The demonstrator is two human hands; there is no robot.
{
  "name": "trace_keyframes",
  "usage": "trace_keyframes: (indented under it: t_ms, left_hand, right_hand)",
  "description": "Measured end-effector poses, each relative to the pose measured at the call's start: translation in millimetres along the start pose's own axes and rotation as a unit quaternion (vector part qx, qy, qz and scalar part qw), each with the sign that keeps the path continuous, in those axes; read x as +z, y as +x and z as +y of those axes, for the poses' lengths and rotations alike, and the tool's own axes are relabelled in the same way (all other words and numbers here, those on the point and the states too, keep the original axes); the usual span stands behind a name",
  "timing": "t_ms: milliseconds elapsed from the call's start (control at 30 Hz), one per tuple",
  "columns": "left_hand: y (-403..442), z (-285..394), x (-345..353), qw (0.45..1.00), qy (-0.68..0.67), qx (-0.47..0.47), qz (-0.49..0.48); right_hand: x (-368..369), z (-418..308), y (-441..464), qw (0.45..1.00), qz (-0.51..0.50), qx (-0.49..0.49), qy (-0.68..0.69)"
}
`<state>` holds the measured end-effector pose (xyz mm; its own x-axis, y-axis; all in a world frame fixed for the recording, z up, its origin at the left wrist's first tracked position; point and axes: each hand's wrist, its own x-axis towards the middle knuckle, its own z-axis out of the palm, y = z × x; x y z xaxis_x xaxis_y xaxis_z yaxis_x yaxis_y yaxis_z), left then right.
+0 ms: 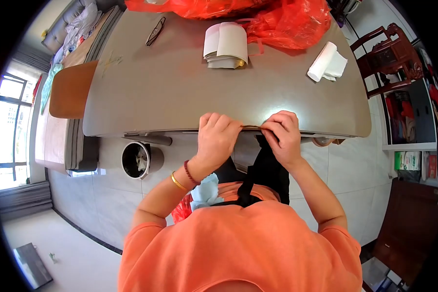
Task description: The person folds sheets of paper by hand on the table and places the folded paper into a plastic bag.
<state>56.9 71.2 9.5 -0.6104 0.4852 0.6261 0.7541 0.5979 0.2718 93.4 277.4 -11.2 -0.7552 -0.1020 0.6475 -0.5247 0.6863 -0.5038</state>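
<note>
A thin, narrow brown strip [251,127] stretches between my two hands at the near edge of the grey table [180,92]. Its kind is too small to make out. My left hand [218,136] pinches one end, its fingers curled toward the table. On the other end, my right hand [283,136] closes with thumb and forefinger. Both hands are level with the table edge, above my lap. Farther in on the tabletop lies a curled stack of white sheets [226,45], apart from my hands.
Red plastic bags [292,24] cover the table's far side. Glasses [155,31] lie at the far left, a white roll [323,62] at the right. A bin [141,160] stands on the floor left of me. Chairs [73,90] flank the table.
</note>
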Motion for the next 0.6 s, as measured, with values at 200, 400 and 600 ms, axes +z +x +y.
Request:
trace_keyframes:
  t_ms: [200,400,600]
  left_hand:
    - [7.3,17.5,-10.6,0.878,-0.360,-0.293,-0.114]
    - [8.1,18.5,0.7,0.820,-0.426,-0.345,-0.167]
    - [3.8,13.7,8.9,0.768,-0.486,-0.366,-0.199]
  right_hand:
    - [-11.4,-21.0,-3.0,0.821,0.008,0.301,0.486]
    - [-13.6,-18.8,-8.3,0.797,-0.024,0.300,0.524]
    - [-17.9,-18.5,-8.5,0.800,-0.033,0.310,0.512]
